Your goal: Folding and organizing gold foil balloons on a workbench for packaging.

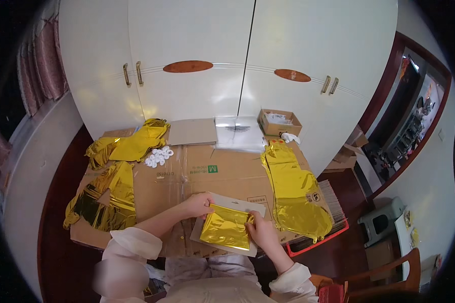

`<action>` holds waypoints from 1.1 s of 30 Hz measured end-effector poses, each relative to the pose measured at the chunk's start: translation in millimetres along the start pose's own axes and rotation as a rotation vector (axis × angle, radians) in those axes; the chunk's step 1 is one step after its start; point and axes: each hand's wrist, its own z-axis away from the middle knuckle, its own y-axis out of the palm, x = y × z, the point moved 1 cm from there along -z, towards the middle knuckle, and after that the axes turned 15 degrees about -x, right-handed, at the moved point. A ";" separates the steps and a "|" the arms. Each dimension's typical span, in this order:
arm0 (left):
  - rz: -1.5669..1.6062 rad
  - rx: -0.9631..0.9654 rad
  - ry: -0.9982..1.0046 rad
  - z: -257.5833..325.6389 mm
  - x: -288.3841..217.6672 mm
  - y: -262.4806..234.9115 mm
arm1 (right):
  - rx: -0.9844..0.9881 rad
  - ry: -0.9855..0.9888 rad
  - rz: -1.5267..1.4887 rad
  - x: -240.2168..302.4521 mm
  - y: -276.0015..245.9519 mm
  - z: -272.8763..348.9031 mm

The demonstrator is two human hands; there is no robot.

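Head view, and I'm standing here watching: folded gold foil (226, 228) on a grey card (253, 206), over the near part of the cardboard (202, 182), left hand (198, 204) pinching the upper-left corner, right hand (263, 231) clamped on the right edge. Past that, little white rolls (158, 157), then clear plastic (240, 137) near a box (280, 122).

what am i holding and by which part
Folded gold foil on a grey card: left hand near the upper left corner, right hand at the right edge.
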 end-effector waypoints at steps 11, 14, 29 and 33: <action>-0.138 -0.156 0.218 9.9 -6.6 7.1 | -0.137 -0.747 0.230 -6.2 27.4 10.9; -0.180 -0.197 0.217 16.8 -8.2 6.8 | -0.160 -0.750 0.262 -5.1 31.6 11.7; -0.662 -0.444 0.769 77.6 -9.8 87.3 | -0.141 -0.750 0.282 -6.3 33.5 8.3; -0.678 -0.449 0.731 75.9 -5.8 84.1 | -0.132 -0.745 0.308 -3.6 33.7 8.5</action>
